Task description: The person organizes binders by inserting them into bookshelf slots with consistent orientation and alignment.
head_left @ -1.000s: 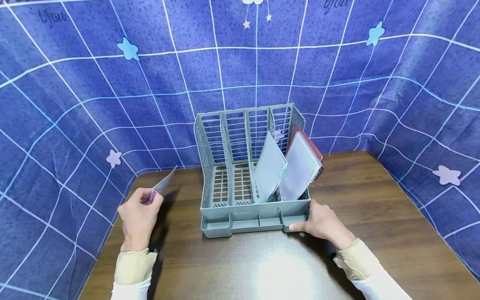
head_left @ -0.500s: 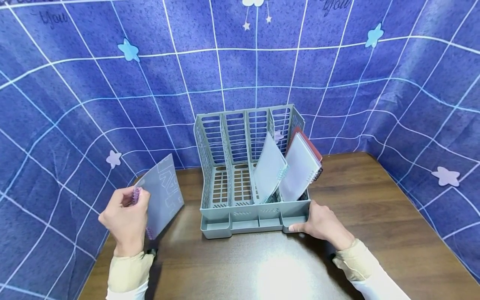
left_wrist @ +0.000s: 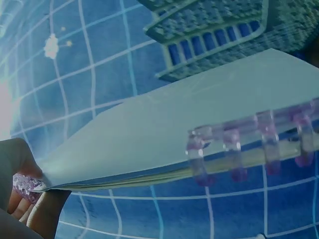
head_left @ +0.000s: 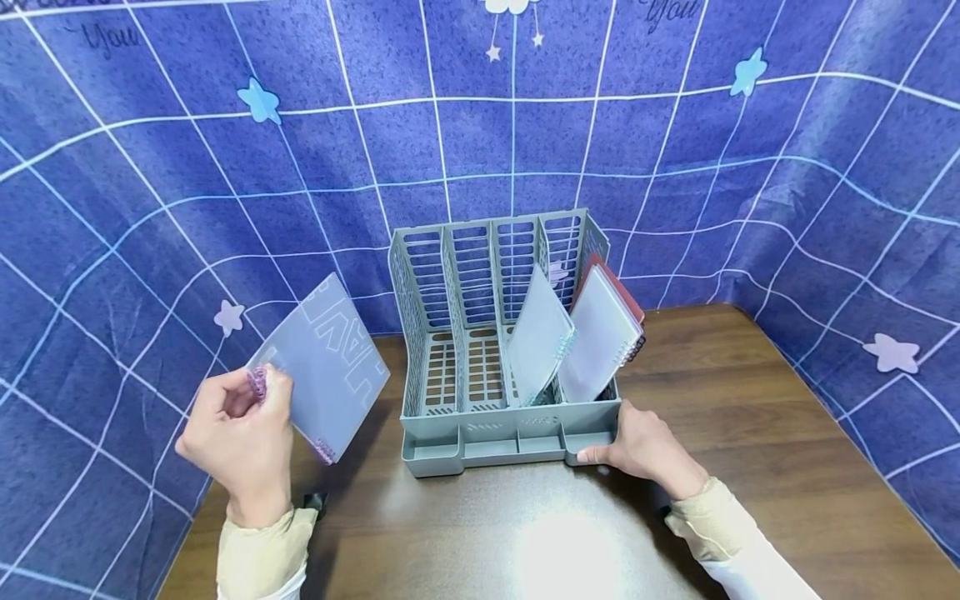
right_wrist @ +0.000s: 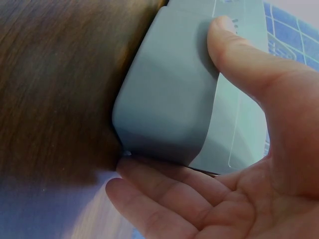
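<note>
My left hand [head_left: 243,437] pinches a spiral notebook [head_left: 330,358] by its binding edge. The notebook has a translucent grey-blue cover with white outlined letters and purple rings. It is held tilted above the table, left of the grey file organizer [head_left: 491,419]. In the left wrist view the purple rings [left_wrist: 269,137] and page edges of the notebook show up close. My right hand [head_left: 648,446] grips the front right corner of the organizer, thumb on the front tray. In the right wrist view its fingers [right_wrist: 164,191] lie along the corner's lower edge.
A notebook with teal rings [head_left: 540,337] leans in the organizer right of its middle. A white-covered notebook [head_left: 596,333] and a red one [head_left: 626,292] stand in the far right compartment. The brown wooden table [head_left: 450,533] meets a blue gridded cloth [head_left: 480,133] behind and at both sides.
The left hand has moved slightly left and turned the notebook, so its lettered cover faces the head camera instead of its thin edge. The right hand and organizer have stayed put.
</note>
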The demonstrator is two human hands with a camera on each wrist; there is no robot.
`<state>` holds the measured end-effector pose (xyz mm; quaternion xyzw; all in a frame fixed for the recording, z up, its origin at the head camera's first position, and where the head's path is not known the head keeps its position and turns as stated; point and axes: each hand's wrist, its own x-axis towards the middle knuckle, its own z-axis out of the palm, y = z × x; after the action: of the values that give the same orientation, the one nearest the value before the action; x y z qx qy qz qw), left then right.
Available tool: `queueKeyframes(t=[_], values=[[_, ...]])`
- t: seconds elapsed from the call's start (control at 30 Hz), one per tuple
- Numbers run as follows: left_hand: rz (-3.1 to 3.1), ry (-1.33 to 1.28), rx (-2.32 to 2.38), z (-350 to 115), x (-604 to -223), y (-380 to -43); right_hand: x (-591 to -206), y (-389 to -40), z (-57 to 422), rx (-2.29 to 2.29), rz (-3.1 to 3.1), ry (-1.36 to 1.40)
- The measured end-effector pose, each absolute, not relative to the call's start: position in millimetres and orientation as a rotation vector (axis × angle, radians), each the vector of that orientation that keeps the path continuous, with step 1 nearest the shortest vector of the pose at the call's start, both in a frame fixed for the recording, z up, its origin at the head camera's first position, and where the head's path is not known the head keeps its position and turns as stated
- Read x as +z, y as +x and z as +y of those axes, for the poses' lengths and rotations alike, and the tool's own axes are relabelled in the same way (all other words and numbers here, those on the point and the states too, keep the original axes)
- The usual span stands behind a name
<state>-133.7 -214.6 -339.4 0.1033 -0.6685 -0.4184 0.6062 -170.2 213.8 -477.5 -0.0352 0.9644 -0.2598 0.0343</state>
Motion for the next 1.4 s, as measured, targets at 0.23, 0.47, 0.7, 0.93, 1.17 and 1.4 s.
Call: queueKeyframes(t=[0.23, 0.47, 0.7, 0.93, 1.17, 1.4], values=[[-1.49, 0.198, -1.108, -194.7, -329.1, -134.8, -478.4, -169.9, 214.6, -0.805, 2.965, -0.099], [-1.428, 0.106, -1.277, -163.2, -318.0, -138.2, -479.1, -169.9, 215.0, -0.813, 2.956, -0.099], [-1.402, 0.046, -1.321, -136.0, -314.1, -146.3, -477.3, -170.6, 215.6, -0.817, 2.952, -0.096], [-1.341, -0.023, -1.464, -106.7, -318.1, -159.9, -477.0, -170.6, 216.3, -0.819, 2.953, -0.092], [-1.315, -0.022, -1.508, -70.9, -330.1, -176.3, -478.4, -170.9, 215.6, -0.794, 2.958, -0.09], [-1.343, 0.013, -1.452, -52.3, -342.3, -196.1, -477.4, -171.2, 214.0, -0.795, 2.956, -0.089]])
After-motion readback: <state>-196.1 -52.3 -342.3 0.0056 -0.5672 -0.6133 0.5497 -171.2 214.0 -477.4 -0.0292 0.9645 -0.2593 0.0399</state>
